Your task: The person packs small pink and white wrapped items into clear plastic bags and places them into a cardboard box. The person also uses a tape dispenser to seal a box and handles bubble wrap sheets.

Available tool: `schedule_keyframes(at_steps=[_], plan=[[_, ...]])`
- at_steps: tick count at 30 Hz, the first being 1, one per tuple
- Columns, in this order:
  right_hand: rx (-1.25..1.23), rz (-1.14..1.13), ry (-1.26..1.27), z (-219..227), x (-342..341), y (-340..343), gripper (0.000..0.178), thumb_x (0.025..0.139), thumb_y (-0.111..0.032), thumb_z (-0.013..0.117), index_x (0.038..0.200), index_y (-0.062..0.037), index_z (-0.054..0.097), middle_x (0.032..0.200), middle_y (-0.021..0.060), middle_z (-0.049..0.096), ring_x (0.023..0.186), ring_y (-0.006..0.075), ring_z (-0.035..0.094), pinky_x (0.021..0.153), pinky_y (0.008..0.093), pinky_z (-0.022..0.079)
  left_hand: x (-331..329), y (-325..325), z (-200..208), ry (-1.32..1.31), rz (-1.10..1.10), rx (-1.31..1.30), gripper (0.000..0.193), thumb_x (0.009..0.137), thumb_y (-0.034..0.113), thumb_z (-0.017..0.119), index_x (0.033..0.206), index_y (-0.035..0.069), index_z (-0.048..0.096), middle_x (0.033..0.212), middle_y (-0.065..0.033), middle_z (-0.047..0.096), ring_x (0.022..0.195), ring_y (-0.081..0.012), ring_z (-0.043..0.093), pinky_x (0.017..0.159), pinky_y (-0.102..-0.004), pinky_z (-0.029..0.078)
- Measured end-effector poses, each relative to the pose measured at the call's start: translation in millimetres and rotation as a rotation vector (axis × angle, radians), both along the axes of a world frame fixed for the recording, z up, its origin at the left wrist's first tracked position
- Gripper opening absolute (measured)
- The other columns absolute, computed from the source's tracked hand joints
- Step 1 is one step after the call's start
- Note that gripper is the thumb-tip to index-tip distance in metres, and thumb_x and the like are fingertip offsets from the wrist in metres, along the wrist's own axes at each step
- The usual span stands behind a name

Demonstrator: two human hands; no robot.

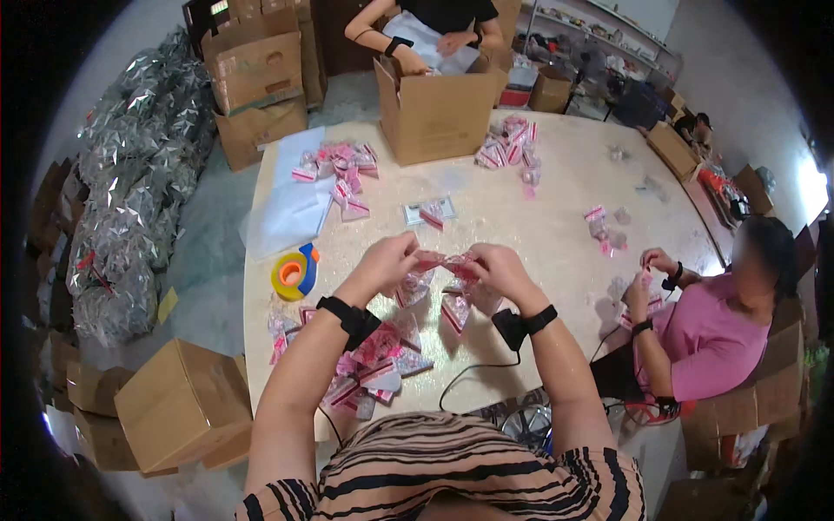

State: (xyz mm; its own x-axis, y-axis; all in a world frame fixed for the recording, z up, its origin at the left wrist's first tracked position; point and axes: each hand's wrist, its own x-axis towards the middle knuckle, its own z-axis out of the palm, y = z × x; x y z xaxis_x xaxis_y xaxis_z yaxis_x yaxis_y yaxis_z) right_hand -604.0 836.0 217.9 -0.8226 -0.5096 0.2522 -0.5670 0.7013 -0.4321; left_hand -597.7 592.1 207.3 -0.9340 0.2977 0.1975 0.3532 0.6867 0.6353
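Observation:
Over the middle of the table, my left hand [388, 263] and my right hand [506, 273] are closed in pinches. Between them stretches a pink-topped clear plastic bag [443, 260], its middle drawn narrow. Similar small bags [454, 311] hang or lie just below my fingers; which of them are joined to the held one I cannot tell. Beneath my left forearm is a pile of pink-and-clear bags [382, 352]. Just beyond my hands, a single bag [432, 215] rests on a flat printed card [417, 211].
A blue-and-yellow tape dispenser [294, 273] sits left of my left hand. White sheets [295, 208] and a bag heap [339, 163] lie far left. Across the table, a person works over an open cardboard box [439, 117]. Another person in pink [708, 334] sits at the right, handling a small bag.

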Motion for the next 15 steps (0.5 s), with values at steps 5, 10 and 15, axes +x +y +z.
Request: schedule_keyframes(at_steps=[5,10,15], plan=[[0.012,-0.027,0.099,-5,-9,-16,0.012,0.078,-0.016,0.056,0.080,-0.0049,0.055,0.075,0.0172,0.058,0.072,0.0369,0.056,0.062,0.0435,0.044,1,-6,7,0.112,0.052,-0.166,0.018,0.078,0.016,0.057,0.090,0.006,0.048,0.076,-0.0161,0.060,0.075,-0.0366,0.058,0.062,-0.0443,0.043],[-0.040,-0.039,0.056,-9,-14,-34,0.012,0.079,-0.017,0.054,0.081,-0.0052,0.054,0.077,0.0171,0.059,0.076,0.0371,0.057,0.064,0.0453,0.044,3,-20,2,0.128,0.139,-0.143,0.019,0.077,0.016,0.058,0.090,0.006,0.050,0.076,-0.0164,0.060,0.076,-0.0362,0.058,0.063,-0.0440,0.044],[-0.083,0.001,-0.041,-7,-23,-44,0.014,0.078,-0.019,0.055,0.080,-0.0055,0.054,0.076,0.0171,0.059,0.076,0.0371,0.057,0.064,0.0453,0.044,1,-35,7,0.155,0.185,-0.078,0.019,0.076,0.017,0.060,0.087,0.005,0.051,0.075,-0.0168,0.060,0.074,-0.0361,0.058,0.063,-0.0434,0.044]])
